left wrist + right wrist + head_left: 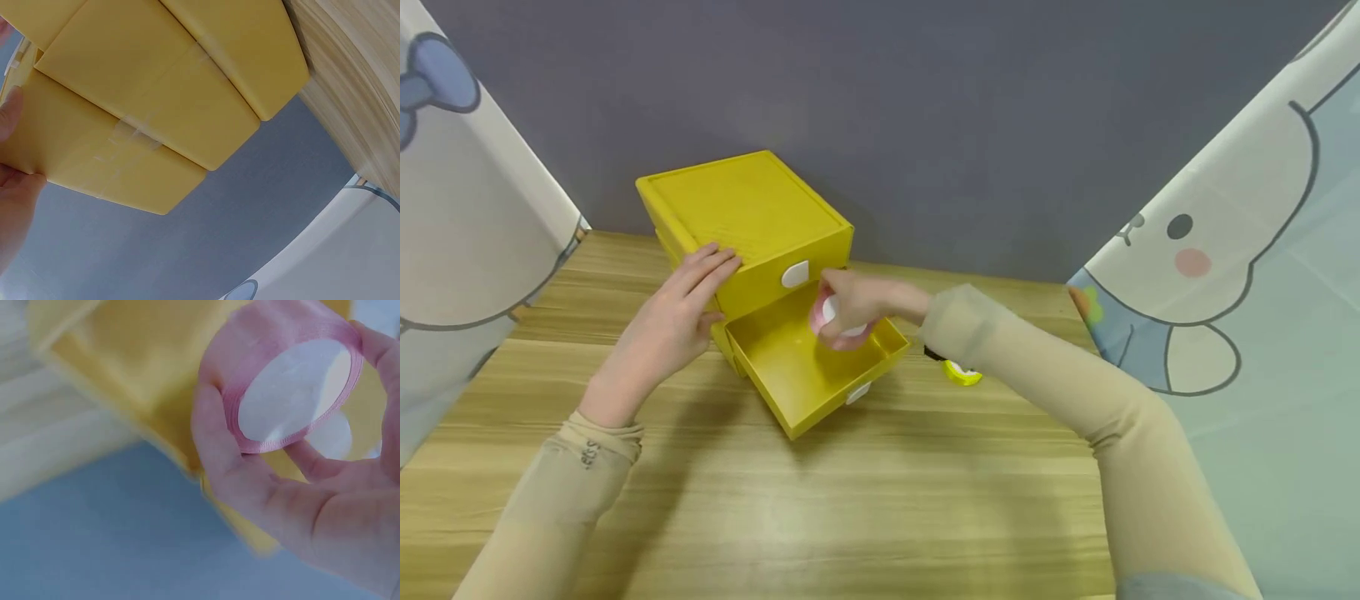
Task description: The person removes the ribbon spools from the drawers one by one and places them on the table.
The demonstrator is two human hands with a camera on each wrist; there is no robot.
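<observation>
Wooden counter [865, 508] carries a yellow drawer unit [745, 217], backed against a grey wall. Its lower drawer [797, 375] is pulled out toward the person, open and with nothing visible inside, directly beneath the right grip. Left hand [673, 321] lies flat with straight fingers against the unit's top front corner, bracing it; nothing held, grip relaxed and wide. Right hand [850, 304] pinches a pink ribbon roll [838, 325] with white faces, thumb and fingers curled round its rim, poised just over the drawer's rear half, close under the upper drawer's white handle [794, 273]. Wrist view shows the roll [294, 394] held edgewise, flat face toward the camera. Judgement: to do this well, the person should lower the roll until it is inside the walls before loosening the fingers, lay it flat so it does not roll, keep knuckles clear of the upper drawer front, and keep the left palm pressing so the unit does not slide. A small yellow-and-white item [962, 373] sits on the counter behind the right forearm, partly hidden; what it is cannot be told.
</observation>
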